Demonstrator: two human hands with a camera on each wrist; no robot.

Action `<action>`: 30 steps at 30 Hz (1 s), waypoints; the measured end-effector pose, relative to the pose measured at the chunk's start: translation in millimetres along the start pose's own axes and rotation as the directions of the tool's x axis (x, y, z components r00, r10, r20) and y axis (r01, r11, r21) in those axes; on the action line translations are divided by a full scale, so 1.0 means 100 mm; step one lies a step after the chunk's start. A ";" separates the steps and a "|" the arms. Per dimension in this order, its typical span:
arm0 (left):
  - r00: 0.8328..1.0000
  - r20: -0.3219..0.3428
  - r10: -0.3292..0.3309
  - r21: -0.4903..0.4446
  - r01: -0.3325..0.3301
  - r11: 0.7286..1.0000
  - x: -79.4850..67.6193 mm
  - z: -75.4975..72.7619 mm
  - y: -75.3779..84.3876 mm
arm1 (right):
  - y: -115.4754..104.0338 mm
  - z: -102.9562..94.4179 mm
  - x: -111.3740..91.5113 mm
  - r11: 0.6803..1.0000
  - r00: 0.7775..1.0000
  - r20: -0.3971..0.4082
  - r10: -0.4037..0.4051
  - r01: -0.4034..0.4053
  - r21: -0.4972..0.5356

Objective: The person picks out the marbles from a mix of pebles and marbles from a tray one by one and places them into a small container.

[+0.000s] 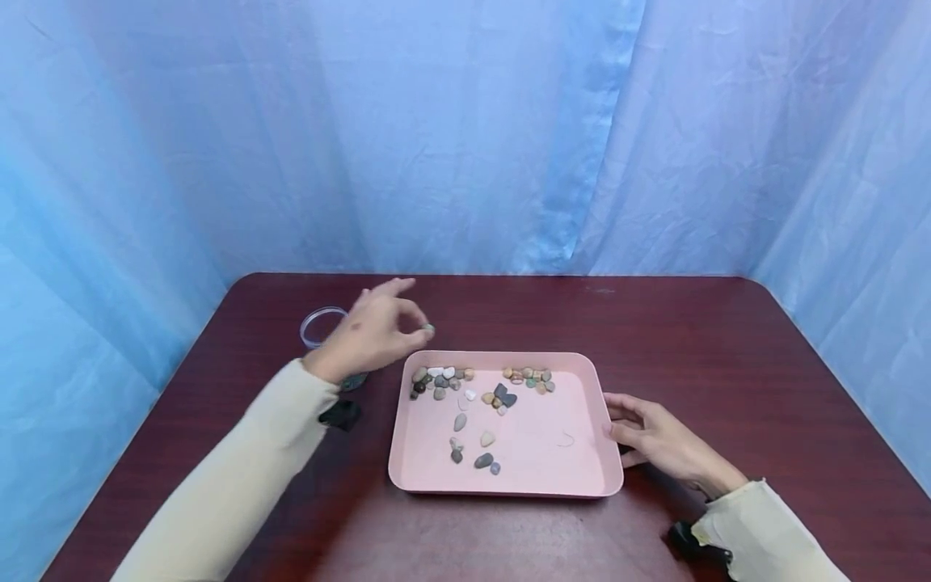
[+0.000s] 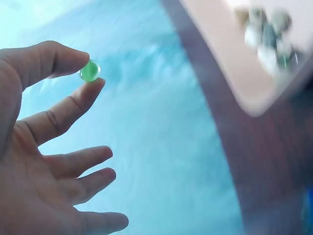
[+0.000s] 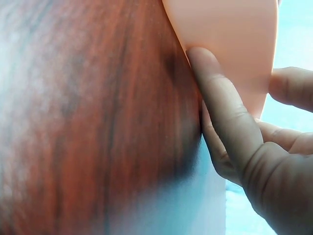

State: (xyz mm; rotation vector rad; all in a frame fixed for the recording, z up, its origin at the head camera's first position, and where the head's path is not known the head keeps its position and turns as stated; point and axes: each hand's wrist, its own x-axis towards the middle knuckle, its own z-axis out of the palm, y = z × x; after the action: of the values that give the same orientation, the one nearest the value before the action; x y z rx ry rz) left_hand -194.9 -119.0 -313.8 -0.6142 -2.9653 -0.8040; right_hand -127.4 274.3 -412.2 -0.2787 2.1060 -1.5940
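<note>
My left hand (image 1: 374,331) is raised above the far left corner of the pink tray (image 1: 553,477). Its thumb and index fingertips pinch a green glass marble (image 2: 90,71), while the other fingers spread apart. Beside the tray's right end, my right hand (image 1: 658,440) holds the side wall, fingers and thumb against it, as the right wrist view shows. Inside the tray lie small stones: a cluster of mixed pebbles (image 1: 440,381) at far left, another of tan pebbles (image 1: 538,376) at far middle, dark flat stones (image 1: 504,394), and several scattered ones nearer the front.
A clear round dish (image 1: 309,330) stands behind the left hand, partly hidden. Something dark green (image 1: 354,381) shows beneath the left wrist, too covered to identify. The dark red table (image 1: 727,339) surrounds the tray, with blue curtains (image 1: 436,162) hanging behind it.
</note>
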 end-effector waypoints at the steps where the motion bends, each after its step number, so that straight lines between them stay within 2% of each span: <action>1: 1.000 -0.025 -0.001 -0.009 0.001 1.000 -0.05 -0.07 -0.07 | 0.00 0.00 0.00 1.000 1.000 -0.002 0.002 -0.002 -0.003; 7: 0.992 -0.091 -0.092 -0.057 0.087 0.995 -0.35 -0.39 -0.45 | 0.01 -0.03 -0.01 1.000 1.000 -0.015 0.000 0.000 -0.009; 10: 0.982 -0.116 -0.151 -0.064 0.144 0.988 -0.44 -0.46 -0.56 | 0.03 -0.05 -0.01 1.000 1.000 -0.008 -0.010 0.010 -0.007; 13: 0.974 -0.141 -0.175 -0.069 0.166 0.984 -0.49 -0.46 -0.62 | 0.04 -0.05 -0.02 1.000 1.000 -0.002 -0.015 0.015 -0.005; 18: 0.979 -0.147 -0.138 -0.065 0.130 0.989 -0.50 -0.41 -0.59 | 0.05 -0.06 -0.01 1.000 1.000 -0.006 -0.013 0.013 -0.002; 25: 0.997 -0.068 -0.047 -0.041 0.044 0.998 -0.52 -0.34 -0.41 | 0.04 -0.04 -0.02 1.000 1.000 -0.025 0.013 -0.014 -0.002; 30: 1.000 -0.018 0.025 -0.048 -0.026 0.999 -0.58 -0.25 -0.31 | 0.00 -0.01 -0.07 0.999 0.998 -0.067 0.012 -0.015 -0.051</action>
State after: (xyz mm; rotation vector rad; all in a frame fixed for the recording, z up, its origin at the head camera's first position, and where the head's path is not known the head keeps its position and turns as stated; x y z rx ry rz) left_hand -154.9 -177.1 -313.1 -0.6418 -2.9243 -0.8761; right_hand -121.7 278.6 -409.9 -0.2315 2.1972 -1.5625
